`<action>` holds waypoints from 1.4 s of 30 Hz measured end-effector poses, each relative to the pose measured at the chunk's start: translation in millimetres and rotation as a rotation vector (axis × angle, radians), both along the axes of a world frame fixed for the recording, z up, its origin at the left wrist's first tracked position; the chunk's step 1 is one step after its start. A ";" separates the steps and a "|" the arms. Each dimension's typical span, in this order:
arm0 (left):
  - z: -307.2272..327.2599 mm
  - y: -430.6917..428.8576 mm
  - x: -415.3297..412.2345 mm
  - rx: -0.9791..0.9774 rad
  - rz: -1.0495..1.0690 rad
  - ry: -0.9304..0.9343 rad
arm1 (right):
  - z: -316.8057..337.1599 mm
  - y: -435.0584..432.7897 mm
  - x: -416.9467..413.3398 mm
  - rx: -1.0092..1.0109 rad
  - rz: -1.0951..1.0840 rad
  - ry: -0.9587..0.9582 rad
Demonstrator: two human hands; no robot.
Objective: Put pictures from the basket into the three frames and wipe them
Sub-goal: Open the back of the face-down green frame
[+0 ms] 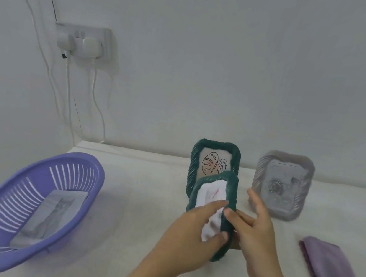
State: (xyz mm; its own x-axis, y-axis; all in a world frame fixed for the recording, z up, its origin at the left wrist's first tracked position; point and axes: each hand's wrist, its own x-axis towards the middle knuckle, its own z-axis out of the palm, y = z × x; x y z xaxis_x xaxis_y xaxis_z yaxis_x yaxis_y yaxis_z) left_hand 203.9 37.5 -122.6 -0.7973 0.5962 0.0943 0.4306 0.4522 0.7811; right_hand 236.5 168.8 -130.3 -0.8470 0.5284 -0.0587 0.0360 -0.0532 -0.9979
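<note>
A dark green frame point(222, 245) is held tilted above the table in the middle, with a white picture point(210, 196) in its opening. My left hand point(188, 235) grips its left side, thumb and fingers on the picture. My right hand point(256, 229) holds its right edge, fingers partly spread. Behind it stands a second green frame point(217, 147) showing a leaf drawing. A grey-lilac frame point(282, 185) stands upright to the right. The purple basket point(14, 186) at the left holds a grey picture point(55, 211). A folded purple cloth point(333, 272) lies at the right.
The table point(143, 204) is covered in white and ends at a white wall close behind the frames. A wall socket point(82, 42) with plugs and hanging cables sits above the basket at the left.
</note>
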 end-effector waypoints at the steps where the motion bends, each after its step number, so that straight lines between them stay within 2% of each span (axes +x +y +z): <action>1: -1.2 4.8 4.1 -0.025 0.011 0.026 | -0.6 -1.0 1.8 -0.048 0.002 -0.002; 4: -5.5 10.6 11.4 -0.014 0.086 0.062 | 0.5 -4.5 9.0 -0.158 0.058 -0.006; 7: -6.9 5.3 11.4 0.085 0.169 0.055 | 0.4 -3.6 12.5 -0.234 0.144 0.021; 9: -4.3 -2.2 9.5 0.135 0.232 0.032 | 0.8 0.3 17.6 -0.128 0.092 0.064; 11: -2.4 -11.1 6.6 0.145 0.289 -0.029 | -1.5 9.5 23.7 0.065 -0.071 0.140; 13: -3.1 -20.6 4.3 0.186 0.335 -0.117 | -4.7 21.8 27.6 0.170 -0.212 0.194; 16: -5.3 -31.6 3.1 0.297 0.399 -0.290 | -18.6 39.2 25.8 0.186 -0.232 0.047; 19: -10.3 -34.3 6.1 0.465 0.435 -0.498 | -39.4 37.6 23.0 0.094 -0.032 -0.156; 21: -16.8 -33.4 9.8 0.575 0.467 -0.577 | -49.9 28.2 23.9 0.069 0.064 -0.197; 24: -28.4 -30.6 15.4 0.647 0.477 -0.615 | -56.7 17.7 25.8 0.065 0.046 -0.151; 27: -40.4 -31.0 14.3 0.571 0.442 -0.578 | -60.1 20.0 27.0 0.118 -0.025 -0.116; 33: -64.5 -37.8 -2.1 0.249 0.406 -0.220 | -69.5 26.6 31.9 0.266 -0.013 -0.143; 42: -91.9 -43.5 -3.2 0.031 0.265 -0.119 | -91.5 21.1 42.6 0.541 0.033 -0.152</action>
State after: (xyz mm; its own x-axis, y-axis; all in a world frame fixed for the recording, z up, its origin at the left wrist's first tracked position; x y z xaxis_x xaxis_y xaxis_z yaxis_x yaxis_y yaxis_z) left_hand 200.7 -6.0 -214.5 -0.9313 0.3641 0.0062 0.2056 0.5117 0.8342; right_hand 279.1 189.9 -221.7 -0.8666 0.4908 0.0902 0.1750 0.4681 -0.8662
